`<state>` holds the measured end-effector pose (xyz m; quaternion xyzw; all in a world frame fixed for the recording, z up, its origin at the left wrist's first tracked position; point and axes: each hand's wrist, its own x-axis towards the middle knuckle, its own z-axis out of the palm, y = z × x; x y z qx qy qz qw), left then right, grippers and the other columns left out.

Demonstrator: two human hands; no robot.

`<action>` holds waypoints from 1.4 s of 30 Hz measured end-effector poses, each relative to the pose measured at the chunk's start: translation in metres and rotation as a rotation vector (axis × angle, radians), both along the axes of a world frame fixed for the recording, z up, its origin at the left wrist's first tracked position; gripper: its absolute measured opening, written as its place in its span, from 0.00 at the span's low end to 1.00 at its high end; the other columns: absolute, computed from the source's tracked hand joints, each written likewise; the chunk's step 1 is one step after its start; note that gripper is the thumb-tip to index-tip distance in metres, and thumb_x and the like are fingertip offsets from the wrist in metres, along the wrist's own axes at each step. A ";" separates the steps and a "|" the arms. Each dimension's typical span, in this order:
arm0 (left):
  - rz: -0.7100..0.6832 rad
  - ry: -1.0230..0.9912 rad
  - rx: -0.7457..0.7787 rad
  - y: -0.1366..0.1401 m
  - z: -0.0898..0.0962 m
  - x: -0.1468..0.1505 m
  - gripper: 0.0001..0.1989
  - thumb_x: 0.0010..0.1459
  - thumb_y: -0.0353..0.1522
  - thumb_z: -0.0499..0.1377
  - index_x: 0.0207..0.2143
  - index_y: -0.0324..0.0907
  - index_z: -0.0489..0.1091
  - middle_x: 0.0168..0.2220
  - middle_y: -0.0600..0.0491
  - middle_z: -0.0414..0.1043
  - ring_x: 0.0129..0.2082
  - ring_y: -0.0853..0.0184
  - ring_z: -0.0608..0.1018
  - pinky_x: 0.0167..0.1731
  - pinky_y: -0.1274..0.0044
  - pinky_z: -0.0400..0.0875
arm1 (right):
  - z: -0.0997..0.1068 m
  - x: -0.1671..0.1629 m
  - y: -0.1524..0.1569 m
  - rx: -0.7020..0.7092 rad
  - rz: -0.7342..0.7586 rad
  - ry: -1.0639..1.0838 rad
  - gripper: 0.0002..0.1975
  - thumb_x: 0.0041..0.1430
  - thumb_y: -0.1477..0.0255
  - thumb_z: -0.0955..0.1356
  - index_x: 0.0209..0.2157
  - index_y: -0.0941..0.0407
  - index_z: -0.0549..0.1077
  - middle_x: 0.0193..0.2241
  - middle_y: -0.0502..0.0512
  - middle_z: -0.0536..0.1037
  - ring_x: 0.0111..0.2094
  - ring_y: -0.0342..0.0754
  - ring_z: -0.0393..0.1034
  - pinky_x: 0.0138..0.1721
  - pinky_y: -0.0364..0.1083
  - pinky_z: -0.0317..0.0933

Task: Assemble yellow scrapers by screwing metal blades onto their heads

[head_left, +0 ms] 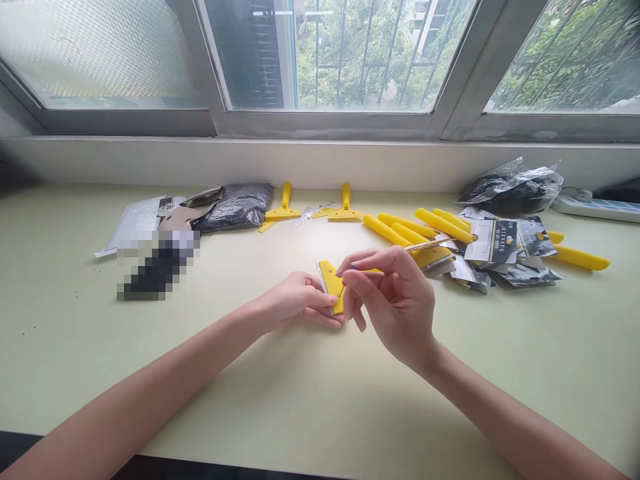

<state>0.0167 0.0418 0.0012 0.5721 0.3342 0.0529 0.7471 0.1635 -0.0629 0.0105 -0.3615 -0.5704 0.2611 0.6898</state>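
Note:
My left hand (300, 303) is closed around the head of a yellow scraper (329, 280), held just above the table with its metal blade edge facing left. Two small screws show on the scraper's face. My right hand (395, 300) is over the scraper's right side, thumb and fingers pinched on a small thin tool (353, 267) with a dark end. Its thin shaft points down toward the lower screw; whether they touch, I cannot tell. The tool's exact kind is unclear, and my right fingers hide much of the scraper's handle.
Two yellow scrapers (346, 203) lie by the wall, with small clear packets (313, 217) between them. At right is a pile of yellow handles (385, 230) and printed cards (493, 241). Plastic bags (245, 203) lie back left, another bag (515, 187) and a power strip (600, 207) back right.

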 end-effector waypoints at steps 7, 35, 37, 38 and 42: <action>-0.010 -0.017 -0.017 0.001 -0.001 0.000 0.13 0.53 0.35 0.70 0.31 0.34 0.75 0.36 0.40 0.81 0.45 0.52 0.83 0.51 0.66 0.78 | -0.002 0.005 -0.001 0.018 -0.089 -0.102 0.14 0.69 0.73 0.66 0.54 0.48 0.72 0.38 0.50 0.73 0.19 0.36 0.69 0.16 0.40 0.63; -0.006 -0.047 -0.033 0.000 -0.004 0.000 0.12 0.52 0.35 0.71 0.32 0.33 0.77 0.36 0.41 0.81 0.42 0.54 0.84 0.49 0.68 0.80 | 0.008 0.008 -0.004 -0.037 0.039 -0.068 0.06 0.70 0.73 0.66 0.42 0.56 0.75 0.35 0.50 0.74 0.18 0.38 0.73 0.13 0.40 0.62; 0.014 -0.042 -0.044 0.000 -0.004 0.001 0.12 0.52 0.35 0.71 0.30 0.34 0.75 0.34 0.42 0.81 0.42 0.54 0.84 0.48 0.68 0.81 | 0.009 0.006 -0.004 -0.055 -0.002 -0.017 0.03 0.66 0.75 0.69 0.36 0.56 0.72 0.35 0.49 0.75 0.16 0.38 0.72 0.10 0.39 0.58; 0.026 -0.035 -0.052 0.000 -0.004 0.001 0.12 0.51 0.34 0.71 0.28 0.35 0.74 0.33 0.43 0.81 0.41 0.54 0.85 0.48 0.68 0.81 | 0.009 0.006 -0.005 -0.065 -0.017 0.008 0.05 0.65 0.75 0.70 0.34 0.55 0.70 0.35 0.49 0.75 0.15 0.38 0.71 0.09 0.39 0.56; 0.012 -0.022 -0.048 0.001 -0.006 0.000 0.13 0.52 0.35 0.71 0.29 0.34 0.75 0.35 0.42 0.81 0.41 0.54 0.84 0.50 0.68 0.79 | 0.007 0.006 -0.004 -0.070 0.031 -0.016 0.03 0.67 0.73 0.69 0.42 0.54 0.71 0.36 0.48 0.73 0.16 0.37 0.70 0.11 0.39 0.57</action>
